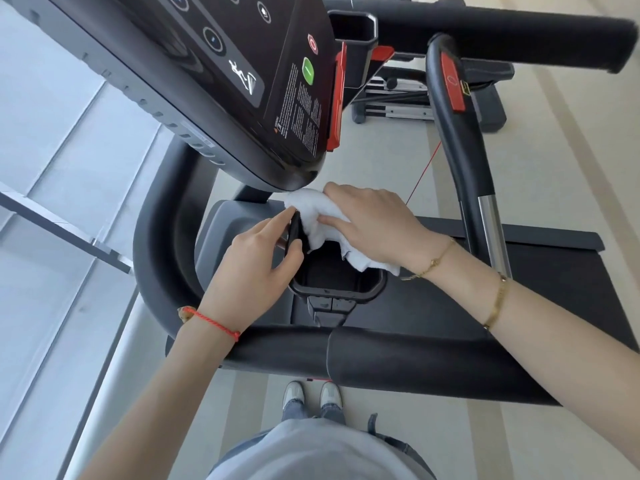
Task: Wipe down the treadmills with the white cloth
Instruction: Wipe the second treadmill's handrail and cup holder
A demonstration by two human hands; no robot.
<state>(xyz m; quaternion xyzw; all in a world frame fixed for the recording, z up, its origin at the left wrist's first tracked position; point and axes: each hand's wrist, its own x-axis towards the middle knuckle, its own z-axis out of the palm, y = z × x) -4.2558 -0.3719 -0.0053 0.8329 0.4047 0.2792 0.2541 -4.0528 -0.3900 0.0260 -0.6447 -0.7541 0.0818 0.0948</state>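
We stand over a black treadmill (398,358), its console (221,81) tilted above a recessed holder tray (337,292). Our right hand (377,226) lies fingers straight on the bunched white cloth (318,216), pressing it on the tray's far rim under the console's edge. Our left hand (256,268) curls around the tray's left wall, pinching it. A red cord (424,173) trails beside the right handrail (460,140).

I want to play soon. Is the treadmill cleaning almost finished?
Hard to say what's already done; nothing shows wiped marks. Right now the right hand presses the white cloth at the cup holder, while the left hand holds its edge. The console and front handlebar may still need wiping.
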